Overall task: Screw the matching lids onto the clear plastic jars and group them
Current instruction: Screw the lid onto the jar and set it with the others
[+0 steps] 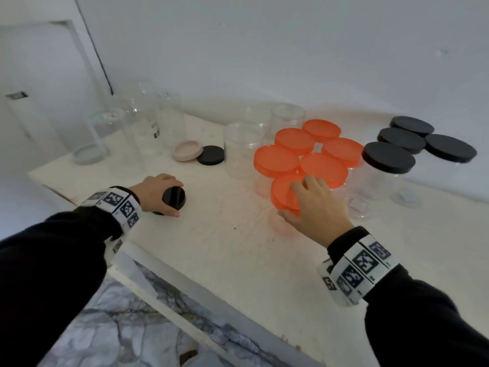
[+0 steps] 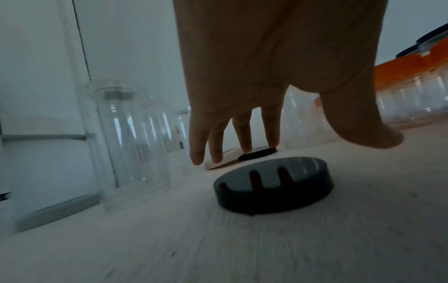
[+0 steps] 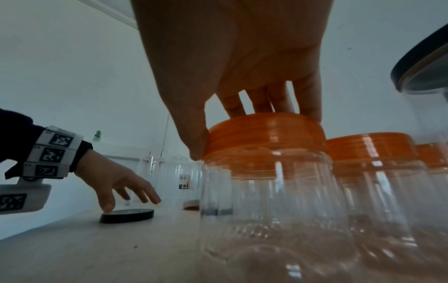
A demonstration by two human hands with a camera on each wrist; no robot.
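A black lid [image 1: 175, 202] [image 2: 272, 184] lies flat on the white table [image 1: 225, 247]. My left hand [image 1: 158, 192] hovers over it with fingers spread and straight. The thumb [image 3: 106, 206] touches the lid's near edge [image 3: 127, 215]; the fingers [image 2: 244, 137] reach past it without gripping. To the right, my right hand [image 1: 304, 202] grips an orange lid [image 1: 283, 193] [image 3: 266, 134] from above. Its thumb [image 3: 196, 145] and fingers curl round the rim. That lid sits on a clear plastic jar [image 3: 271, 201] at the front of the orange group.
Several orange-lidded jars [image 1: 304, 147] stand behind my right hand, black-lidded jars [image 1: 397, 149] further right. Open clear jars [image 1: 148, 123] line the back left, more [image 1: 243, 144] at the middle. A pink lid [image 1: 186, 151] and another black lid [image 1: 211, 155] lie between them.
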